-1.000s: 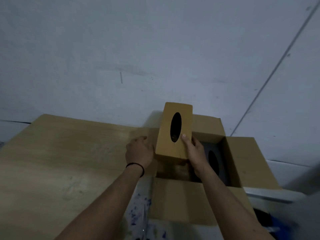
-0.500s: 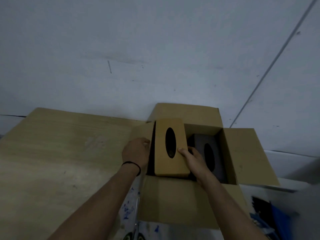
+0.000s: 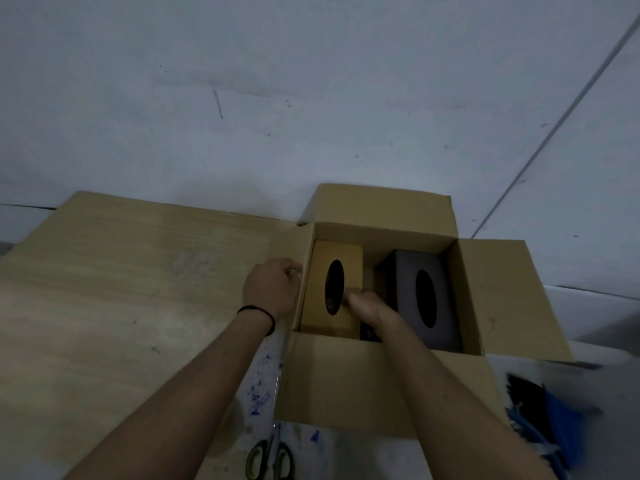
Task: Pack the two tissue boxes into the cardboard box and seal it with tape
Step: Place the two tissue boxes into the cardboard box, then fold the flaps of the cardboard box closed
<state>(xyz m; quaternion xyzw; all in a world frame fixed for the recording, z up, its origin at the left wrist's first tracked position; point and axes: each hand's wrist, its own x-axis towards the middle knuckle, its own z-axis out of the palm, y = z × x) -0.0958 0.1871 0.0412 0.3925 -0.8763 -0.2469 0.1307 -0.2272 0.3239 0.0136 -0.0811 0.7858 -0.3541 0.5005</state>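
An open cardboard box (image 3: 349, 386) stands against the wall with its flaps folded outward. Inside it on the left lies a tan tissue box (image 3: 344, 254), oval slot facing up. On the right lies a black tissue box (image 3: 448, 306), slot also up, with a narrow gap between the two. My right hand (image 3: 367, 306) reaches into the box and grips the tan tissue box at its right edge beside the slot. My left hand (image 3: 273, 289) is outside the box, fingers curled around the top of its left wall.
The box sits at the right end of a light wooden tabletop (image 3: 121, 299). Green-handled scissors (image 3: 272, 457) lie in front of the box on a white, blue-spattered surface. A blue and black object (image 3: 543, 420) lies at the lower right. A grey wall rises right behind.
The tan tissue box went from upright above the cardboard box down into its left side, flat. My left hand came off it onto the box's left wall.
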